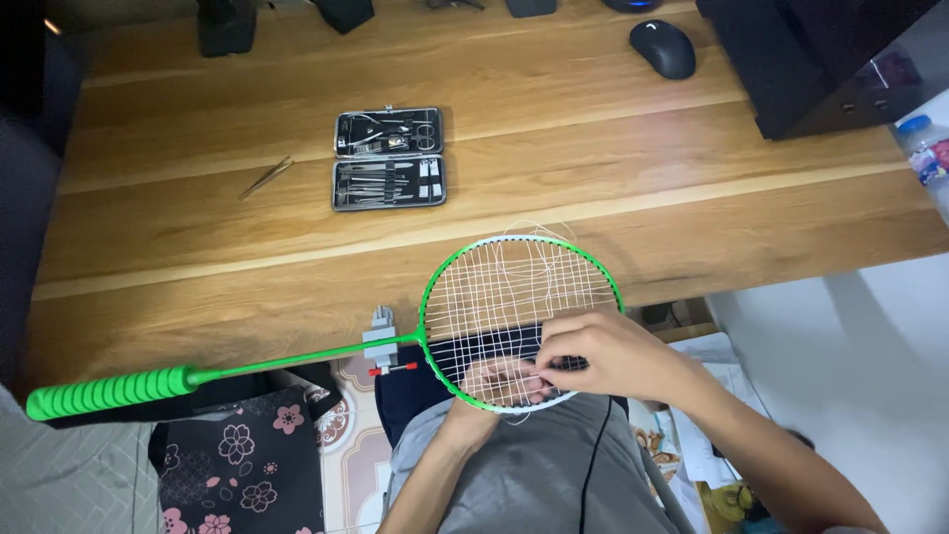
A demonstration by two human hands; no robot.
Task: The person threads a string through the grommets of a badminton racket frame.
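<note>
Green-framed badminton racket (427, 297), partly strung: our right hand (605, 353) pinches loose white string (529, 259); left hand (504, 381) closed beneath strings; upper rows slack.

A wooden desk (554, 188) fills the upper half of the frame. At its centre top lies an open tool case (388, 158), with tweezers (265, 178) to its left. A computer mouse (663, 47) sits at upper right, beside a monitor base (820, 59). A racket (395, 341) lies across the desk's near edge, handle to the lower left, head at centre. The right hand (608, 354) rests above its strings, the left hand (499, 384) beneath them.
</note>
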